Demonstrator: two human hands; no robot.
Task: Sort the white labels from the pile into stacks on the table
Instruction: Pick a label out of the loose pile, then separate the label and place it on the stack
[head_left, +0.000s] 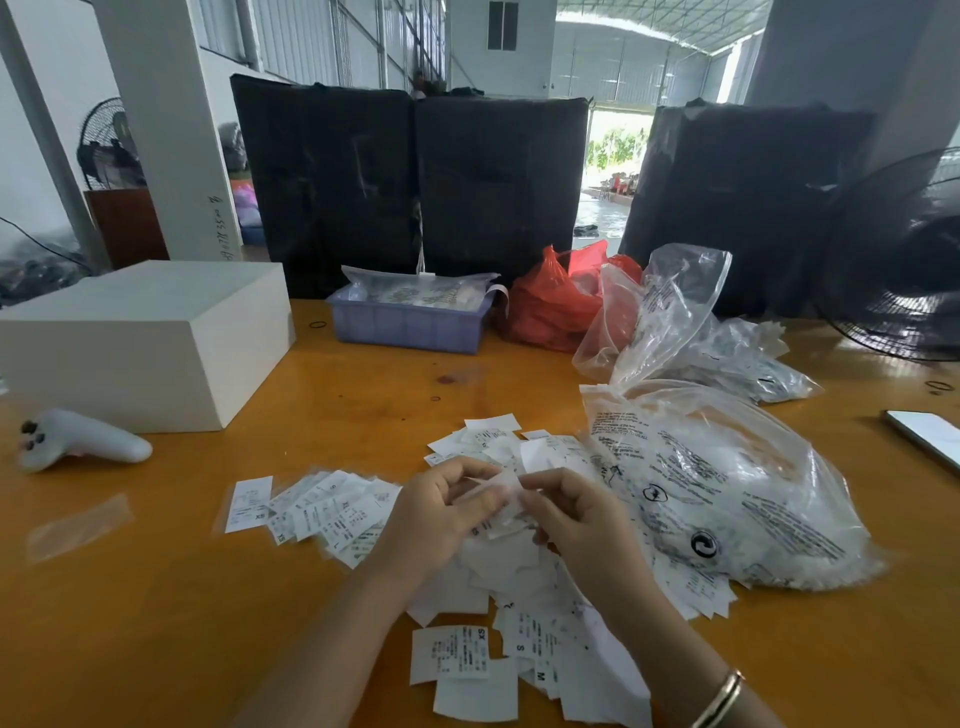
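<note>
A loose pile of white labels (498, 582) lies on the orange table (156, 597) in front of me, spreading from the middle to the near edge. My left hand (436, 514) and my right hand (576, 514) meet above the pile, and both pinch the same white label (501, 493) between fingers and thumbs. To the left lies a fanned row of sorted labels (322, 512) with size letters showing. More labels (485, 434) sit just beyond my hands.
A clear printed plastic bag (727, 488) full of labels lies right of the pile. A white box (145, 338) and white controller (78, 439) sit left, a purple basket (410, 322) and red bag (556, 301) behind, a phone (924, 434) far right, a fan (904, 260).
</note>
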